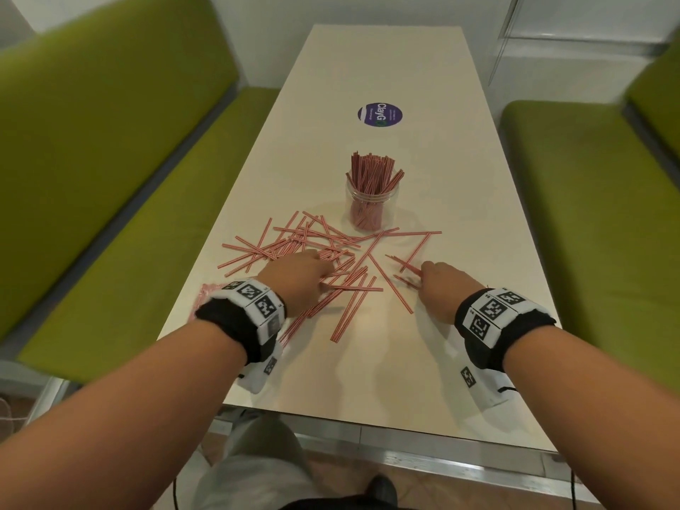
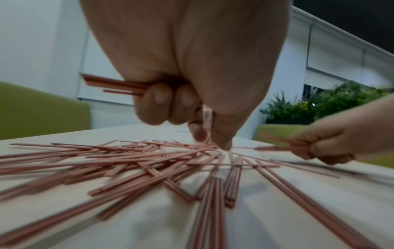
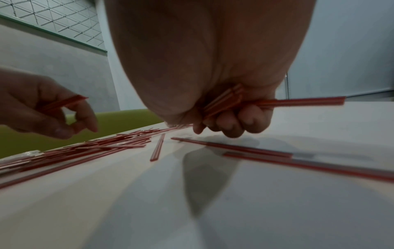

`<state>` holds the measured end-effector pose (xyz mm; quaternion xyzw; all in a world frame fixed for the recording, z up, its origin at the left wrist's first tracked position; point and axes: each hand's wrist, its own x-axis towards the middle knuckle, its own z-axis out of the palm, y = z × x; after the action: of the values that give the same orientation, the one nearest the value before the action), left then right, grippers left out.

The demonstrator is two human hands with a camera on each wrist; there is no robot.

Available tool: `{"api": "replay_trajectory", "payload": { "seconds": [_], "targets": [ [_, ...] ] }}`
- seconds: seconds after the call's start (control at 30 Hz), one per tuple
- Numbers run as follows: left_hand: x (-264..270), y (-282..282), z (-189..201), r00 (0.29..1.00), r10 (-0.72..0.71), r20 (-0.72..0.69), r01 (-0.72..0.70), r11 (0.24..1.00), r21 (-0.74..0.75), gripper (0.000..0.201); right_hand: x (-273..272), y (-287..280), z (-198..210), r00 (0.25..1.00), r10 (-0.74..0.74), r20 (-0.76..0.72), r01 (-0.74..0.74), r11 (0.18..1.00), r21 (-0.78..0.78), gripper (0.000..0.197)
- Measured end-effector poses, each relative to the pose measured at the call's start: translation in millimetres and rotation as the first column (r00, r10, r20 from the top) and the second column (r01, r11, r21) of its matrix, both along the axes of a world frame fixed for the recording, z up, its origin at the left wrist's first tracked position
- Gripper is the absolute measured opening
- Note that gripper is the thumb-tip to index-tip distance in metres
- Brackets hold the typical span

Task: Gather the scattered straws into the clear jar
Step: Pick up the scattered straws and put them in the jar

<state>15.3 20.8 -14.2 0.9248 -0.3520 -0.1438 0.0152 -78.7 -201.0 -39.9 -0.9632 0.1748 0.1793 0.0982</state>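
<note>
Scattered straws (image 1: 316,248): thin, red-and-white striped, lay flat and criss-crossed on the table, densest under and just beyond the left hand (image 1: 298,277), with a few loose ones between the two hands and beside the right hand (image 1: 441,285). A small bunch (image 2: 113,85) was gripped in the curled fingers of the left hand; another bunch (image 3: 275,102) was gripped in the right hand.

Clear jar (image 1: 371,206): round, lidless, stood upright beyond both hands, just past the pile. It was packed with upright straws (image 1: 371,171) of the same kind, their ends rising above the rim.
</note>
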Motion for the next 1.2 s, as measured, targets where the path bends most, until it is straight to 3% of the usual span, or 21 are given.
{"api": "replay_trajectory", "payload": {
  "seconds": [0.17,0.37,0.5,0.6,0.7,0.83,0.93,1.03,1.13,1.2],
  "targets": [
    [-3.3,-33.6,-8.1,0.986,-0.161,0.045,0.159,0.986,0.054,0.027,3.3,2.0,4.2,0.998,-0.068,0.001,0.068,0.992,0.106,0.02],
    [-2.2,-43.5,-17.6,0.986,-0.161,0.037,0.16,0.987,0.032,0.017,-2.5,-0.5,14.1,0.99,-0.109,0.088,0.078,0.951,0.298,0.022],
    [4.6,-35.1,-3.9,1.0,-0.03,0.004,0.031,0.992,-0.12,0.017,-5.6,-5.6,19.3,0.98,-0.104,0.17,0.035,0.93,0.365,0.034],
    [11.5,-21.3,10.5,0.993,0.105,-0.06,-0.116,0.969,-0.218,0.016,-6.0,-7.9,21.1,0.979,-0.119,0.162,0.031,0.886,0.462,0.027],
    [13.9,-5.7,19.9,0.987,0.135,-0.089,-0.15,0.968,-0.2,0.019,-3.4,-1.3,23.8,0.987,-0.101,0.123,0.017,0.832,0.554,0.021],
    [2.3,16.2,22.7,0.977,0.194,-0.083,-0.197,0.98,-0.029,0.017,3.0,13.8,28.4,0.967,-0.026,0.254,-0.08,0.913,0.4,0.015],
    [-13.0,33.9,15.0,0.969,0.219,-0.117,-0.201,0.969,0.144,0.015,7.3,25.2,27.9,0.951,0.158,0.267,-0.228,0.939,0.256,0.011],
    [-25.8,44.4,3.2,0.964,0.236,-0.122,-0.208,0.956,0.206,0.035,13.1,38.9,21.4,0.899,0.389,0.2,-0.421,0.893,0.157,0.026],
    [-31.1,45.4,-6.6,0.963,0.25,-0.102,-0.229,0.956,0.183,0.032,18.1,53.4,17.3,0.83,0.537,0.152,-0.554,0.825,0.107,0.035],
    [-31.5,44.4,-10.2,0.964,0.253,-0.086,-0.236,0.956,0.177,0.028,20.3,60.0,14.8,0.789,0.602,0.122,-0.612,0.788,0.068,0.031]
  ]
}}
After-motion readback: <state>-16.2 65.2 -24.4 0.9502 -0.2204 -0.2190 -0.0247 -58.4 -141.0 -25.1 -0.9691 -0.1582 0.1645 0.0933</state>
